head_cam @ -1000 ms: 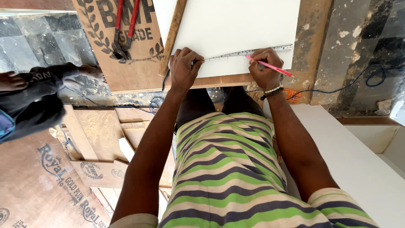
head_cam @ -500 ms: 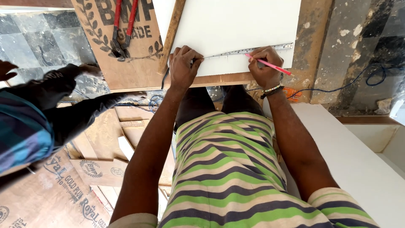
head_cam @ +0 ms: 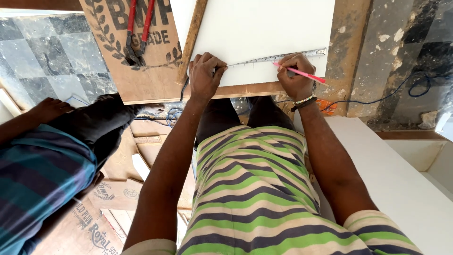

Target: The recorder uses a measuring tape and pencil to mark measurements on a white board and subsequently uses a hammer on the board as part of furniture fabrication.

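Observation:
A white board (head_cam: 264, 33) lies on a plywood sheet in front of me. A metal measuring tape (head_cam: 276, 58) runs across its near part. My left hand (head_cam: 205, 75) presses the tape's left end down onto the board, fingers curled over it. My right hand (head_cam: 295, 75) grips a pink pencil (head_cam: 302, 73) with its tip at the tape's edge, a beaded band on the wrist. My striped green shirt fills the lower middle of the view.
Red-handled pliers (head_cam: 138, 28) rest on a printed plywood sheet (head_cam: 146, 71) at the upper left. A wooden strip (head_cam: 192, 40) lies along the white board's left edge. Another person in a striped blue shirt (head_cam: 40, 174) crouches at left. A white panel (head_cam: 401, 179) is at right, wood offcuts below.
The other person has come further into view from the left, now crouching closer. My hands stay on the tape and pencil, hardly moved.

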